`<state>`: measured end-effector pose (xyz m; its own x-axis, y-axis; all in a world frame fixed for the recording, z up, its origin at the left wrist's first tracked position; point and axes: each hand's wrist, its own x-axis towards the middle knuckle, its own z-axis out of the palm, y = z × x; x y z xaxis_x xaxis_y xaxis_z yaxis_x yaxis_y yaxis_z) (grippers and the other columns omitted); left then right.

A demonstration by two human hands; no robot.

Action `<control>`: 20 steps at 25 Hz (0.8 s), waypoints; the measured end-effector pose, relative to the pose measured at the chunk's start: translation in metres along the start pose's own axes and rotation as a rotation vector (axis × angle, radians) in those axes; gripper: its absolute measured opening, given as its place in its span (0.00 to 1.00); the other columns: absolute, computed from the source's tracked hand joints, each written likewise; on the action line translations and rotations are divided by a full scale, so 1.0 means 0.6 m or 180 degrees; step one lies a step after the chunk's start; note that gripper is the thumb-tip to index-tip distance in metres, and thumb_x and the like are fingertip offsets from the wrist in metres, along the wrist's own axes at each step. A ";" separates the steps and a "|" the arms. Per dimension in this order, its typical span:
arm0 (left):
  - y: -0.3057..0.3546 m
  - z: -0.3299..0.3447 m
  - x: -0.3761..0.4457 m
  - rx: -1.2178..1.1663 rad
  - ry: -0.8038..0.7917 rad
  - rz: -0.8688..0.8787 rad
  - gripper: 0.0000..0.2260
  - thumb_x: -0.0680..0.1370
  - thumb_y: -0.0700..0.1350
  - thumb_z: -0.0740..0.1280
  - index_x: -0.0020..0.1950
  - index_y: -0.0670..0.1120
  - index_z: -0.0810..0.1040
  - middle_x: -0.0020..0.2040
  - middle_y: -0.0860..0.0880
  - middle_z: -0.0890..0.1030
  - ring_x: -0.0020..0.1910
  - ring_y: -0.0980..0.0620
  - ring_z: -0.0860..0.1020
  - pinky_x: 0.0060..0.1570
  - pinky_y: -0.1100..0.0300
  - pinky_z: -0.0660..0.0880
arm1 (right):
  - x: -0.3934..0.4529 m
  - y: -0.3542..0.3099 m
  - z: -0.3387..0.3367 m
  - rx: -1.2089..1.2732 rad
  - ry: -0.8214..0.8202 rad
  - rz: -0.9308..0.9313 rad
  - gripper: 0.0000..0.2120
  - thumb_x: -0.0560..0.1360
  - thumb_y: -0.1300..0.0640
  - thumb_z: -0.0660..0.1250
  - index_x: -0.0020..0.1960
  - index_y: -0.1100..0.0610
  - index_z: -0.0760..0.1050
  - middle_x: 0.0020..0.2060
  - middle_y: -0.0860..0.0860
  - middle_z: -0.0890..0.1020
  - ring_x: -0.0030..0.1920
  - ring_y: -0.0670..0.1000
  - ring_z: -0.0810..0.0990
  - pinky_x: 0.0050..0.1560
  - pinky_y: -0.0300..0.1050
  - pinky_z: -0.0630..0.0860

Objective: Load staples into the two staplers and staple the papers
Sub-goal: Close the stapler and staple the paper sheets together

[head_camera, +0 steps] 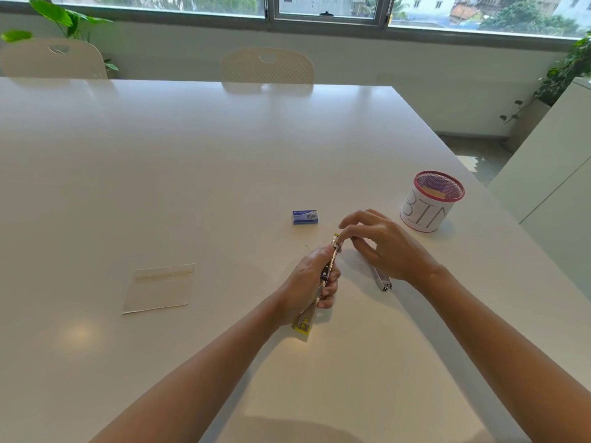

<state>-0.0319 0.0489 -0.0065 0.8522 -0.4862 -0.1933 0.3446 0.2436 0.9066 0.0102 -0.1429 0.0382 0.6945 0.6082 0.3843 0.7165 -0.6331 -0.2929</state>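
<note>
White table (198,174): fills most of the frame; far edge runs across the upper third, right edge slants down from upper centre-right to the lower right corner, with a strip of floor beyond it. Broad bare stretches at upper left and along the bottom. Left hand (311,279): right of centre, fingers curled round a yellow-trimmed stapler (319,282) swung open, one end resting near the table, the other tilted up and away. Right hand (380,244): just beside the left, fingertips (343,231) gathered at the stapler's upper end; whether they pinch staples or the stapler itself cannot be told. Second stapler (382,279): metal, lying flat under the right wrist, partly hidden. Blue staple box (305,217): closed, centre-right, just above the hands. Papers (159,287): small pale stack, lower-left of centre, well apart from the hands. Mesh cup (431,201): red-rimmed, wrapped in a white label lettered "BIN", near the right edge, something tan inside. Two cream chairs (267,67): behind the far edge, upper left and upper centre. Window (319,11): across the top of the frame. Potted plants (60,17): upper left and upper right. White cabinet (550,174): far right.
</note>
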 end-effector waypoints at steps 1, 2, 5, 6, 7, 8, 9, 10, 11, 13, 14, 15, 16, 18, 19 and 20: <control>0.000 0.000 0.000 0.0003 0.0032 -0.0014 0.17 0.85 0.56 0.54 0.62 0.43 0.68 0.35 0.50 0.66 0.26 0.56 0.63 0.22 0.64 0.64 | 0.001 0.000 -0.001 -0.0064 0.0000 -0.0035 0.10 0.79 0.65 0.65 0.52 0.56 0.84 0.53 0.53 0.82 0.53 0.53 0.79 0.54 0.48 0.78; 0.000 0.000 0.001 0.0009 0.0057 -0.0020 0.19 0.85 0.56 0.54 0.63 0.41 0.68 0.34 0.50 0.66 0.25 0.56 0.63 0.21 0.65 0.64 | 0.002 0.001 -0.002 -0.0119 0.0000 -0.0064 0.09 0.79 0.64 0.65 0.52 0.56 0.84 0.53 0.53 0.82 0.53 0.54 0.79 0.54 0.49 0.78; -0.002 0.001 0.001 0.0077 0.0126 0.0028 0.17 0.85 0.55 0.53 0.59 0.41 0.69 0.33 0.50 0.65 0.24 0.56 0.63 0.21 0.66 0.63 | 0.002 -0.001 -0.002 -0.0217 0.0025 -0.0139 0.09 0.79 0.65 0.65 0.52 0.57 0.84 0.52 0.53 0.82 0.52 0.54 0.80 0.54 0.51 0.79; -0.002 0.002 0.001 0.0117 0.0166 0.0043 0.15 0.86 0.53 0.53 0.58 0.41 0.69 0.33 0.50 0.66 0.24 0.56 0.63 0.20 0.66 0.63 | 0.002 -0.002 -0.001 -0.0218 0.0056 -0.0179 0.09 0.79 0.66 0.65 0.52 0.58 0.83 0.52 0.54 0.82 0.51 0.55 0.81 0.54 0.51 0.79; -0.002 0.001 0.001 0.0156 0.0202 0.0056 0.13 0.86 0.51 0.53 0.57 0.41 0.69 0.32 0.50 0.66 0.24 0.56 0.62 0.20 0.66 0.62 | 0.002 -0.002 0.001 -0.0207 0.0095 -0.0218 0.10 0.78 0.68 0.65 0.52 0.59 0.83 0.51 0.54 0.83 0.50 0.55 0.81 0.53 0.51 0.79; -0.003 0.001 0.001 0.0180 0.0223 0.0064 0.12 0.86 0.49 0.52 0.56 0.42 0.69 0.32 0.50 0.66 0.24 0.56 0.62 0.20 0.65 0.62 | 0.002 -0.003 0.003 -0.0173 0.0142 -0.0235 0.10 0.78 0.69 0.64 0.52 0.60 0.83 0.50 0.54 0.83 0.49 0.55 0.81 0.52 0.50 0.79; -0.004 0.000 0.001 0.0187 0.0226 0.0071 0.11 0.86 0.48 0.52 0.56 0.42 0.69 0.32 0.51 0.67 0.24 0.56 0.62 0.19 0.65 0.62 | 0.001 -0.004 0.005 -0.0107 0.0198 -0.0211 0.10 0.78 0.69 0.63 0.52 0.60 0.83 0.50 0.54 0.83 0.49 0.54 0.82 0.51 0.50 0.80; -0.005 -0.001 0.002 0.0184 0.0218 0.0076 0.11 0.86 0.47 0.52 0.55 0.42 0.69 0.32 0.51 0.67 0.24 0.56 0.63 0.19 0.65 0.63 | 0.001 -0.004 0.007 -0.0004 0.0256 -0.0144 0.10 0.79 0.68 0.62 0.52 0.61 0.82 0.50 0.53 0.83 0.48 0.53 0.82 0.49 0.49 0.80; -0.006 -0.002 0.002 0.0173 0.0206 0.0082 0.11 0.86 0.47 0.52 0.55 0.42 0.69 0.31 0.51 0.67 0.24 0.56 0.63 0.19 0.65 0.63 | 0.001 -0.004 0.008 0.0125 0.0311 -0.0058 0.10 0.79 0.67 0.61 0.53 0.61 0.82 0.49 0.53 0.82 0.47 0.52 0.81 0.48 0.48 0.79; -0.006 -0.002 0.003 0.0104 0.0187 0.0087 0.11 0.86 0.47 0.52 0.54 0.43 0.69 0.32 0.51 0.67 0.24 0.56 0.63 0.20 0.66 0.63 | 0.001 -0.005 0.011 0.0331 0.0424 0.0087 0.10 0.80 0.66 0.61 0.53 0.60 0.81 0.49 0.51 0.81 0.46 0.49 0.80 0.47 0.44 0.78; -0.006 -0.003 0.003 0.0038 0.0184 0.0091 0.11 0.86 0.48 0.52 0.54 0.43 0.69 0.32 0.51 0.68 0.24 0.56 0.63 0.20 0.66 0.63 | 0.001 -0.005 0.012 0.0402 0.0499 0.0151 0.10 0.80 0.66 0.61 0.53 0.59 0.81 0.48 0.50 0.81 0.46 0.47 0.80 0.47 0.41 0.77; -0.006 -0.004 0.004 -0.0039 0.0184 0.0098 0.12 0.86 0.48 0.51 0.55 0.42 0.69 0.32 0.50 0.68 0.24 0.55 0.63 0.21 0.65 0.63 | 0.001 -0.006 0.013 0.0480 0.0589 0.0232 0.10 0.80 0.67 0.62 0.53 0.58 0.80 0.48 0.48 0.81 0.46 0.46 0.79 0.47 0.38 0.76; -0.007 -0.004 0.005 -0.0114 0.0186 0.0105 0.13 0.86 0.49 0.51 0.56 0.42 0.70 0.32 0.50 0.68 0.24 0.55 0.64 0.21 0.65 0.63 | 0.001 -0.006 0.014 0.0561 0.0689 0.0329 0.10 0.79 0.67 0.62 0.53 0.57 0.80 0.47 0.47 0.81 0.47 0.44 0.80 0.48 0.35 0.75; -0.008 -0.005 0.007 -0.0235 0.0182 0.0117 0.15 0.85 0.49 0.49 0.59 0.41 0.71 0.32 0.49 0.68 0.24 0.54 0.65 0.22 0.65 0.64 | -0.001 -0.009 0.014 0.0654 0.0859 0.0491 0.10 0.79 0.67 0.63 0.53 0.57 0.81 0.47 0.44 0.81 0.49 0.41 0.80 0.49 0.31 0.73; -0.008 -0.006 0.008 -0.0280 0.0181 0.0117 0.16 0.85 0.48 0.49 0.61 0.40 0.71 0.32 0.49 0.68 0.25 0.54 0.65 0.23 0.64 0.64 | -0.002 -0.011 0.015 0.0664 0.0895 0.0535 0.10 0.79 0.67 0.64 0.53 0.56 0.81 0.47 0.44 0.81 0.49 0.40 0.80 0.49 0.30 0.73; -0.008 -0.007 0.009 -0.0303 0.0184 0.0110 0.16 0.85 0.47 0.49 0.63 0.39 0.71 0.33 0.48 0.69 0.25 0.54 0.66 0.23 0.64 0.65 | -0.004 -0.014 0.016 0.0672 0.0905 0.0554 0.10 0.78 0.67 0.64 0.53 0.56 0.81 0.47 0.43 0.81 0.48 0.39 0.80 0.49 0.29 0.72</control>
<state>-0.0276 0.0487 -0.0133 0.8845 -0.4277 -0.1862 0.3481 0.3394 0.8739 0.0034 -0.1346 0.0312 0.7823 0.3247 0.5316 0.6078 -0.5848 -0.5373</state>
